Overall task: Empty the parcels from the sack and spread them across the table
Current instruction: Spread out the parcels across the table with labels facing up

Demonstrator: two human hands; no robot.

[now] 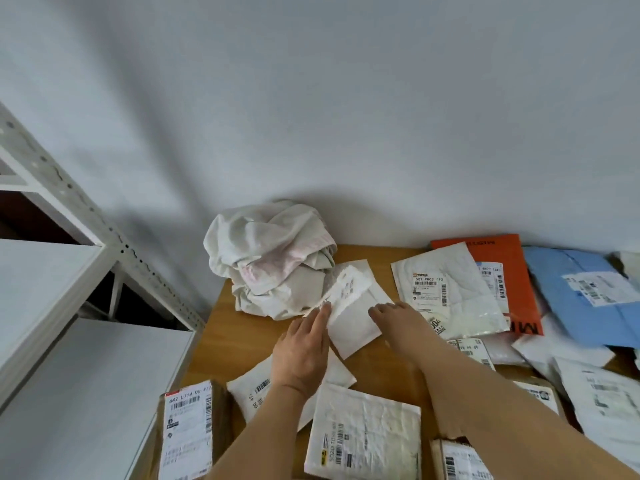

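Both hands rest on a white mailer [353, 317] on the table [388, 368]. Left hand [303, 351]: fingers straight, pressing its left edge. Right hand [398, 318]: fingers flat on its right edge. Crumpled sack [273, 258] lies just beyond; other parcels [450, 292] spread rightward.

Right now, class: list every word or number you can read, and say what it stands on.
"507 P802 170": label on the white mailer.
"642 L714 00 47", last digits unsure: label on the cardboard box.
"5020", partly legible: the near white mailer.
Orange parcel lettering, remaining labels: too blurred.
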